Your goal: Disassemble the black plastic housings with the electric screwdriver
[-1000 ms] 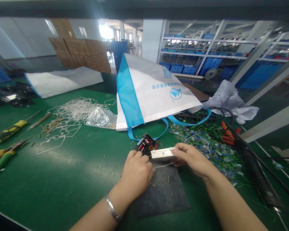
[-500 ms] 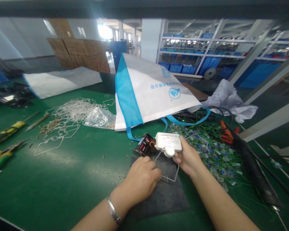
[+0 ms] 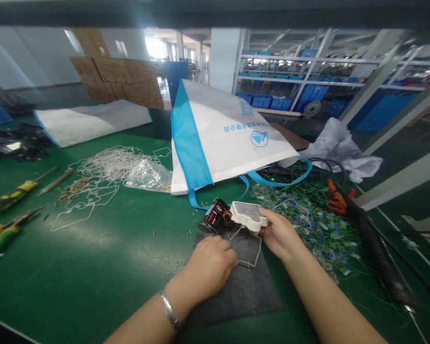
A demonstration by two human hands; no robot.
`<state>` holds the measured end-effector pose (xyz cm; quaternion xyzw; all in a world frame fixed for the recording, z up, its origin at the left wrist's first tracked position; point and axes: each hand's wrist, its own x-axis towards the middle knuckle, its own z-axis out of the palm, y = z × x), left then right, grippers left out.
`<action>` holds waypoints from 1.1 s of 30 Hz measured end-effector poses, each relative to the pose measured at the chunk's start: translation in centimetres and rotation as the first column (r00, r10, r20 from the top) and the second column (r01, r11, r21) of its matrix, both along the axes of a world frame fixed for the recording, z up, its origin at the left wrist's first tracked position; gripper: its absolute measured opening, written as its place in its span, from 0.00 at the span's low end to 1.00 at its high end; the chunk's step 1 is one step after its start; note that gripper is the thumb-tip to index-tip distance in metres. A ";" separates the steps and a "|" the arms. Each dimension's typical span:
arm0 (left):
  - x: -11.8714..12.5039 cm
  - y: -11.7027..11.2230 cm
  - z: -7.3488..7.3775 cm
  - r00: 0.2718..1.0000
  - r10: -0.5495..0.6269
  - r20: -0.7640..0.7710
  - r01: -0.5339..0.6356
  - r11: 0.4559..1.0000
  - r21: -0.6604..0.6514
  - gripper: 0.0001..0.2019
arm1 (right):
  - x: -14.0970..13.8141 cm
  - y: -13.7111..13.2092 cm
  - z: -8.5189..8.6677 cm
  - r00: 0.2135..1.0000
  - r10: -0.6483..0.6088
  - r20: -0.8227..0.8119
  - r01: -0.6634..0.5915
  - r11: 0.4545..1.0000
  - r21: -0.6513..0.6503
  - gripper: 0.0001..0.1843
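My right hand [image 3: 277, 234] is closed around the edge of a white plastic housing [image 3: 248, 214], tilted above a dark mat [image 3: 243, 296]. Below it hangs a thin white sealing ring [image 3: 260, 248], bent into an angular loop. My left hand [image 3: 213, 260], fingers curled, grips the loop's left side; the fingertips are hidden. Just behind my left hand sits a small black device [image 3: 217, 216] with red and yellow wires. A small screw [image 3: 249, 265] is at the lower part of the loop.
Left lie a pile of white rings [image 3: 107, 165], brass screws [image 3: 73, 188], a screwdriver [image 3: 12, 197] and pliers [image 3: 12, 229]. A white-and-blue bag [image 3: 229, 138] stands behind. Right are green-wired parts [image 3: 308, 220] and a black-handled tool [image 3: 380, 258].
My right hand has turned the white housing so its marked face no longer shows and its edge and grey side do. The sealing ring has shifted slightly left; my left hand has barely moved.
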<state>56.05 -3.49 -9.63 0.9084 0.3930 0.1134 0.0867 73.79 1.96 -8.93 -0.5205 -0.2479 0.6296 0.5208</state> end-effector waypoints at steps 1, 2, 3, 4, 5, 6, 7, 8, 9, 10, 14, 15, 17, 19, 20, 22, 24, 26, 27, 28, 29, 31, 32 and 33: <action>0.0 0.0 0.0 1.000 -0.005 0.003 0.005 1.000 0.000 0.08 | -0.1 0.1 0.0 1.000 -0.014 -0.025 0.014 1.000 -0.021 0.05; 0.0 0.0 -0.1 1.000 -0.010 0.005 0.010 1.000 0.000 0.09 | -0.2 0.1 0.0 0.998 -0.029 -0.048 0.028 0.999 -0.040 0.05; 0.0 0.0 -0.1 1.000 -0.015 0.007 0.015 1.000 -0.001 0.09 | -0.4 0.2 0.0 0.997 -0.046 -0.070 0.042 0.998 -0.055 0.06; 0.0 0.0 -0.1 1.000 -0.019 0.007 0.019 1.000 -0.003 0.10 | -0.5 0.2 0.0 0.994 -0.062 -0.089 0.056 0.996 -0.069 0.07; -0.1 0.0 0.0 1.000 -0.021 0.007 0.021 1.000 -0.005 0.10 | -0.7 0.2 0.1 0.991 -0.078 -0.105 0.070 0.994 -0.081 0.08; -0.1 0.0 0.1 1.000 -0.022 0.005 0.022 1.000 -0.009 0.11 | -0.8 0.1 0.0 0.988 -0.094 -0.119 0.083 0.992 -0.093 0.08; -0.2 0.0 0.2 1.000 -0.020 0.000 0.020 1.000 -0.014 0.11 | -0.9 0.1 0.0 0.986 -0.109 -0.129 0.096 0.990 -0.104 0.08; -0.3 -0.1 0.4 1.000 -0.016 -0.007 0.016 1.000 -0.021 0.10 | -1.0 0.1 0.1 0.983 -0.124 -0.136 0.109 0.987 -0.115 0.07; -0.3 -0.1 0.5 1.000 -0.013 -0.016 0.012 0.999 -0.033 0.10 | -1.1 0.1 0.1 0.980 -0.139 -0.144 0.122 0.985 -0.123 0.07; -0.4 -0.2 0.7 1.000 -0.015 -0.027 0.013 0.999 -0.049 0.09 | -1.1 0.1 0.1 0.977 -0.155 -0.149 0.136 0.982 -0.129 0.07; -0.3 -0.4 0.9 0.998 -0.046 -0.041 0.040 0.990 -0.134 0.09 | -0.6 0.2 0.5 0.966 -0.208 -0.153 0.188 0.973 -0.134 0.06; -0.3 -0.4 1.0 0.999 -0.042 -0.022 0.038 0.988 -0.147 0.10 | -0.4 0.3 0.6 0.966 -0.210 -0.148 0.191 0.972 -0.135 0.06; -0.3 -0.5 1.4 0.997 -0.005 0.072 0.018 0.983 -0.182 0.10 | -0.2 0.3 0.7 0.971 -0.192 -0.139 0.174 0.975 -0.136 0.07; -0.8 -0.4 2.3 0.970 0.055 0.236 0.004 0.970 -0.245 0.11 | -0.1 0.3 0.7 0.978 -0.158 -0.137 0.140 0.981 -0.137 0.09; -1.3 -0.4 2.9 0.942 0.100 0.319 -0.007 0.960 -0.281 0.11 | 0.0 0.2 0.7 0.980 -0.142 -0.139 0.123 0.983 -0.137 0.09; -3.0 0.0 4.6 0.871 0.223 0.437 -0.076 0.942 -0.328 0.13 | 0.1 0.1 0.7 0.983 -0.116 -0.143 0.096 0.986 -0.137 0.10; -5.8 0.8 6.4 0.811 0.365 0.457 -0.232 0.918 -0.321 0.13 | 0.2 0.0 0.7 0.983 -0.106 -0.149 0.086 0.987 -0.134 0.10; -9.4 2.1 8.1 0.782 0.515 0.351 -0.445 0.856 -0.262 0.14 | 0.3 0.0 0.8 0.982 -0.101 -0.159 0.080 0.988 -0.131 0.09; -11.3 2.9 8.8 0.764 0.601 0.236 -0.564 0.799 -0.207 0.15 | 0.3 0.0 0.8 0.981 -0.098 -0.166 0.077 0.989 -0.130 0.09; -13.2 3.7 9.3 0.714 0.694 0.093 -0.683 0.719 -0.125 0.15 | 0.4 0.0 0.8 0.980 -0.094 -0.175 0.073 0.989 -0.128 0.09; -15.1 4.4 9.6 0.623 0.782 -0.019 -0.782 0.623 -0.009 0.15 | 0.4 0.0 0.7 0.979 -0.090 -0.184 0.067 0.990 -0.125 0.09; -18.2 5.5 9.8 0.463 0.873 -0.151 -0.853 0.485 0.193 0.16 | 0.4 0.0 0.7 0.976 -0.082 -0.203 0.059 0.992 -0.115 0.08; -19.3 5.9 9.8 0.386 0.912 -0.136 -0.866 0.409 0.288 0.17 | 0.3 0.0 0.7 0.974 -0.078 -0.212 0.056 0.992 -0.110 0.08; -20.0 6.1 9.6 0.345 0.934 -0.097 -0.863 0.356 0.358 0.20 | 0.3 -0.1 0.8 0.972 -0.076 -0.220 0.054 0.993 -0.105 0.08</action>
